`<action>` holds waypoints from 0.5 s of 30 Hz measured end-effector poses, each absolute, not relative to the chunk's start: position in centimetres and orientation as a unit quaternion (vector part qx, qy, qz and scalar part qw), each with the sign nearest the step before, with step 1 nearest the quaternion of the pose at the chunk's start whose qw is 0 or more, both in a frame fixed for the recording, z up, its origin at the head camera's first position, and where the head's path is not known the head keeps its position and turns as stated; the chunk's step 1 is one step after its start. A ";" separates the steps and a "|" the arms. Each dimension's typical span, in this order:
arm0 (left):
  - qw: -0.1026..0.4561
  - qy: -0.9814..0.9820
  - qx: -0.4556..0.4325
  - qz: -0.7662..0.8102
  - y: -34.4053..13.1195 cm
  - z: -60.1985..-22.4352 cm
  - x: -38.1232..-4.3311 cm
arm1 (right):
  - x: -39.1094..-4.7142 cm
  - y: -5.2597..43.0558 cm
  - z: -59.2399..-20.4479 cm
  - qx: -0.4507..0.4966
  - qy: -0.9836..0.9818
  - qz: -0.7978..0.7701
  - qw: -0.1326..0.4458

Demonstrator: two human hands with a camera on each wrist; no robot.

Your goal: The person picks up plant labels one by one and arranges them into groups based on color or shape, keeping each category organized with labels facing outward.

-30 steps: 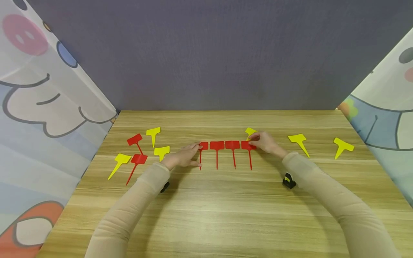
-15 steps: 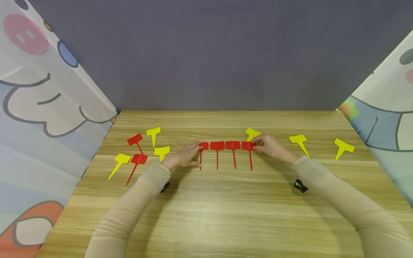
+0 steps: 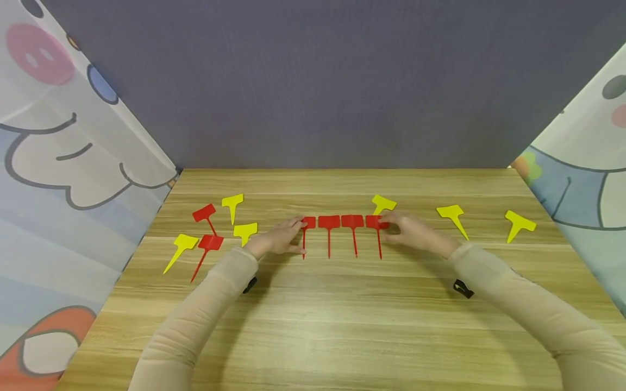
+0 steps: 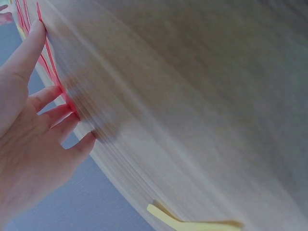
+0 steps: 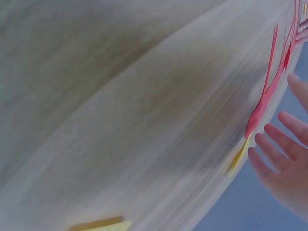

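Note:
Several red T-shaped plant labels lie in a row across the middle of the table, stems toward me. At the row's left end, my left hand (image 3: 277, 238) has its fingertips on the head of the leftmost red plant label (image 3: 310, 222), thumb beside its stem; the left wrist view shows these fingers extended. My right hand (image 3: 413, 233) is at the other end, fingertips over the right edge of the rightmost red plant label (image 3: 373, 221). In the right wrist view its fingers are spread and nearly straight, gripping nothing. Between them lie two red plant labels, one left (image 3: 329, 221) and one right (image 3: 352, 221).
Left of the row lie two loose red plant labels, such as the nearer one (image 3: 210, 243), among yellow plant labels (image 3: 232, 201). One yellow plant label (image 3: 383, 203) sits just behind the row's right end; two more (image 3: 452, 212) lie farther right. A dark grey panel (image 3: 342, 87) borders the table's back.
My right hand has moved down and to the right, its fingers loosening from the rightmost red plant label and uncovering the yellow one behind. My left hand has stayed put.

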State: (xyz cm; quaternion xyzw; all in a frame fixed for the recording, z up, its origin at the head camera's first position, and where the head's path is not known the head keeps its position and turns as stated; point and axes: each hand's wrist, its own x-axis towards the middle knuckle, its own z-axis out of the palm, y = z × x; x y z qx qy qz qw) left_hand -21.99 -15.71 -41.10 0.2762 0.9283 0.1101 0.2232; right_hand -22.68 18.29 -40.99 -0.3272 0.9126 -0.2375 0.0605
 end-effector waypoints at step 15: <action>0.228 0.928 0.271 0.115 -15.7 -41.1 -21.9 | -22.0 18.4 -41.5 -0.356 0.901 -0.225 0.103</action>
